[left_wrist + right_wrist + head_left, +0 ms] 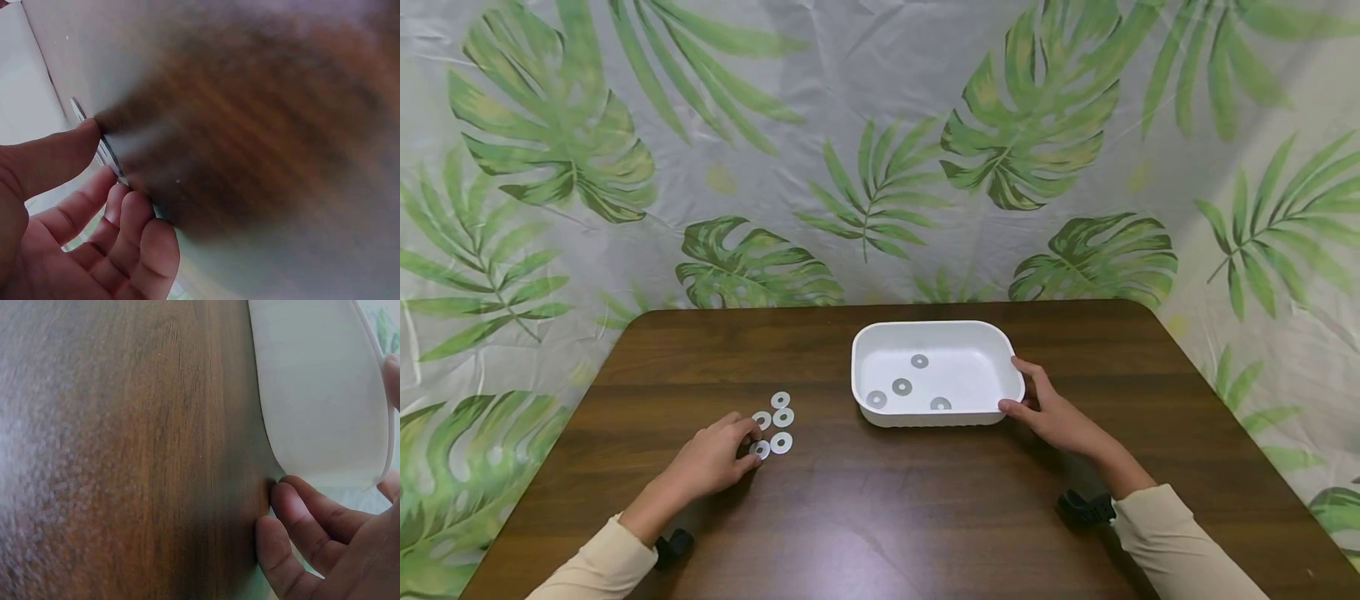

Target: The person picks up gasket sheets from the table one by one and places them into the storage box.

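On the left of the table, my left hand (pixel 718 454) reaches down to a group of flat metal washers (pixel 781 417). Its thumb and index finger pinch one washer (pixel 111 155) at its edges, low over the wood, while the other fingers curl beside it. Over on the right, my right hand (pixel 1056 417) holds the right end of a white plastic tub (pixel 936 419). The thumb lies at the tub's rim and the curled fingers are against its outer wall (pixel 325 394). Inside the tub several washers (pixel 902 387) lie spread on the bottom.
The brown wooden table (pixel 865 517) has rounded far corners, with the tub near its back edge. Behind it hangs a pale cloth (pixel 895 75) printed with green leaves. Dark bands (pixel 1086 508) sit at both wrists.
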`<move>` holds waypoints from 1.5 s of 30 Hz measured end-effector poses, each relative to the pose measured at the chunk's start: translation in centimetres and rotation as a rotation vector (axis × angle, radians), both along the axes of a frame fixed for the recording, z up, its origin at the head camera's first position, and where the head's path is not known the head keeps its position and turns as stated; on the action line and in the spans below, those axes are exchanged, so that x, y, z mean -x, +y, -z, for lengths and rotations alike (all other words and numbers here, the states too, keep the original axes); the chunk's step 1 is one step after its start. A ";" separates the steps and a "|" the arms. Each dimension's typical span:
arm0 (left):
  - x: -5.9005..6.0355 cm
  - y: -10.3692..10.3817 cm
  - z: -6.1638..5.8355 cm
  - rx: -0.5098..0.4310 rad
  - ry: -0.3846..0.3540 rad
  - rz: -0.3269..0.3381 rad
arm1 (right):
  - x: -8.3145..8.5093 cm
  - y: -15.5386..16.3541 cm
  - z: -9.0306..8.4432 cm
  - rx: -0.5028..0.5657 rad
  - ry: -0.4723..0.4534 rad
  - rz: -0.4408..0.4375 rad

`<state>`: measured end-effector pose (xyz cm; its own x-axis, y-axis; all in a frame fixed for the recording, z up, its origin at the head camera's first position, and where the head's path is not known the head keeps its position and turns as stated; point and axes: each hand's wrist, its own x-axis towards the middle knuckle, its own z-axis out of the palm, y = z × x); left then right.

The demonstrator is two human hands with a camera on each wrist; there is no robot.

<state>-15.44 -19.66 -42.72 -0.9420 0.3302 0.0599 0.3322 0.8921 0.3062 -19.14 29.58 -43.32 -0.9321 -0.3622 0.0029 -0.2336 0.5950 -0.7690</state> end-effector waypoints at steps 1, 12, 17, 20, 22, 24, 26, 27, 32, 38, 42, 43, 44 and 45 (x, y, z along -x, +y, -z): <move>0.1 0.0 0.0 0.000 -0.005 0.000 | 0.0 0.0 0.0 0.003 -0.001 -0.003; 1.7 0.3 -0.7 0.036 -0.193 0.012 | 0.1 0.0 0.1 0.008 -0.007 -0.003; 1.5 0.2 -0.7 0.012 -0.198 0.025 | 0.1 -0.1 0.2 0.013 -0.015 -0.002; 1.1 0.0 -0.5 -0.044 -0.164 0.041 | 0.1 0.0 0.1 0.001 -0.013 0.000; 0.9 -0.2 -0.4 -0.086 -0.154 0.052 | 0.1 0.0 0.1 -0.001 -0.010 -0.005; 0.9 -0.5 -0.3 -0.117 -0.151 0.069 | 0.0 0.1 0.0 -0.005 -0.008 -0.004; 0.9 -0.6 -0.2 -0.141 -0.161 0.089 | 0.0 0.1 0.0 -0.001 -0.006 -0.006; 0.9 -0.7 -0.2 -0.148 -0.164 0.100 | 0.0 0.1 0.0 0.000 -0.006 -0.008; 0.8 -1.1 0.0 -0.189 -0.168 0.143 | 0.0 0.1 -0.1 -0.004 -0.008 -0.007; 0.8 -1.1 0.0 -0.201 -0.186 0.120 | 0.0 0.1 -0.1 -0.021 -0.014 0.004; 0.8 -1.1 0.1 -0.203 -0.188 0.108 | 0.0 0.1 0.0 -0.016 -0.008 -0.001; 0.8 -1.1 0.2 -0.204 -0.188 0.108 | 0.0 0.1 0.0 -0.015 -0.008 -0.001; 0.8 -1.1 0.2 -0.206 -0.187 0.108 | 0.0 0.2 0.0 -0.014 -0.007 -0.001; 0.8 -1.2 0.3 -0.209 -0.186 0.107 | 0.0 0.2 0.1 -0.015 -0.007 -0.001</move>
